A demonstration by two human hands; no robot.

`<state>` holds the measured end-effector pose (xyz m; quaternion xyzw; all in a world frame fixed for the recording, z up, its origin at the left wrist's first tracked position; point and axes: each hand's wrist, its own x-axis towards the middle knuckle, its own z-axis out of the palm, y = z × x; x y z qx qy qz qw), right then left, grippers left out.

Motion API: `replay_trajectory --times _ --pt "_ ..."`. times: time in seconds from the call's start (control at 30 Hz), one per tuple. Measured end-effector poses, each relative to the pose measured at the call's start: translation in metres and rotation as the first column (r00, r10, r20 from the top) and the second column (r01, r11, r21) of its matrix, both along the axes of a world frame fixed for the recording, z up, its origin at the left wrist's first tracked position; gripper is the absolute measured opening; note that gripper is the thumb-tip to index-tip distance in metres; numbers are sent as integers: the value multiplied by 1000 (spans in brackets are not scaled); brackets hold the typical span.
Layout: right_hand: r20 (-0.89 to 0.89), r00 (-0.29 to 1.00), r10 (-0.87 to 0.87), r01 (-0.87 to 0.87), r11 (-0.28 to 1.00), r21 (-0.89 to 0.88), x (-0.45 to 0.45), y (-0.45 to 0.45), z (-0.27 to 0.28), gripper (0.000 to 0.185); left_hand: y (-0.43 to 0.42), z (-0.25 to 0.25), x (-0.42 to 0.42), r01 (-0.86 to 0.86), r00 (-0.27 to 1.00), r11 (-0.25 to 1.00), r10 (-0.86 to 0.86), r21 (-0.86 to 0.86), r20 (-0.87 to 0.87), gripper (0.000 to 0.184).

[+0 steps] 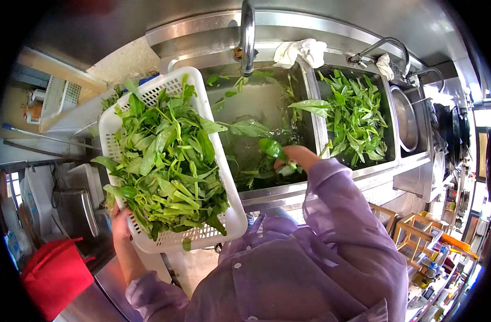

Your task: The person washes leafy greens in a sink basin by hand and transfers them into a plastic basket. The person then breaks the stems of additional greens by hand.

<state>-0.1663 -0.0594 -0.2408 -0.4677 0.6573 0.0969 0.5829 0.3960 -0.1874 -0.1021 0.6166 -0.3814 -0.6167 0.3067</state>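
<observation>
Tilting the heaped basket (236, 219) could spill leaves (167, 153); your left hand (121, 221) grips it, your right hand (299, 156) holds greens (289, 170).

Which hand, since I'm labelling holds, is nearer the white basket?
Left. The left hand holds the white basket at its left side; the right hand is apart from it, off its right side, at the sink with leafy greens.

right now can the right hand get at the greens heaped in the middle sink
Probably yes: only the metal divider seems to separate the right hand from those greens, though that hand appears to hold some leaves.
</observation>
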Motion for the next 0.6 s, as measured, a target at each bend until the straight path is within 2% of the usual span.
replay_trajectory --times 0.03,0.07,0.1,0.13,0.2,0.23,0.27,0.3,0.33,0.37,0.4,0.47,0.5,0.6 --pt "38 994 -98 99 995 -5 0 -8 44 42 1 3 -3 5 1000 1000 -5 -6 -5 50" --pt "-26 999 -37 35 997 -66 -10 -18 58 51 2 7 -6 -3 1000 1000 3 2 2 50" --pt "-4 1000 -9 9 993 -117 -20 -24 73 68 3 9 -9 -9 1000 1000 9 10 10 50" --pt "58 995 -84 92 984 -155 -28 -24 116 81 3 8 -8 -1 1000 1000 1 6 3 50" --pt "-30 995 -96 87 974 -209 -54 -27 163 58 3 3 -5 9 999 1000 -10 -25 -44 49" --pt "-60 991 -116 97 961 -258 -66 -24 192 58 4 4 -8 16 998 999 -17 -29 -53 49" --pt "-158 985 -70 17 949 -316 -79 -20 221 57 5 9 -12 -6 997 1000 5 -11 -74 48" --pt "-3 994 -110 105 952 -286 -101 -14 238 58 6 11 -15 -30 995 1000 31 9 -93 48" --pt "-121 978 -170 115 923 -368 -107 -4 270 56 6 10 -15 -31 994 999 32 9 -102 47" --pt "30 967 -254 244 883 -402 -137 9 273 56 6 10 -15 -31 994 999 32 9 -106 47" --pt "-177 966 -188 81 872 -483 -154 16 292 56 5 11 -15 -4 997 1000 4 -2 -75 47" --pt "-272 901 -338 142 822 -551 -154 34 336 51 8 18 -20 -10 1000 1000 10 -14 -12 45" --pt "-106 913 -393 262 767 -586 -167 42 340 49 7 16 -19 -16 1000 1000 16 -13 -11 45" --pt "-132 897 -423 304 804 -510 -222 51 320 56 6 11 -15 -12 1000 1000 11 -27 -10 45"
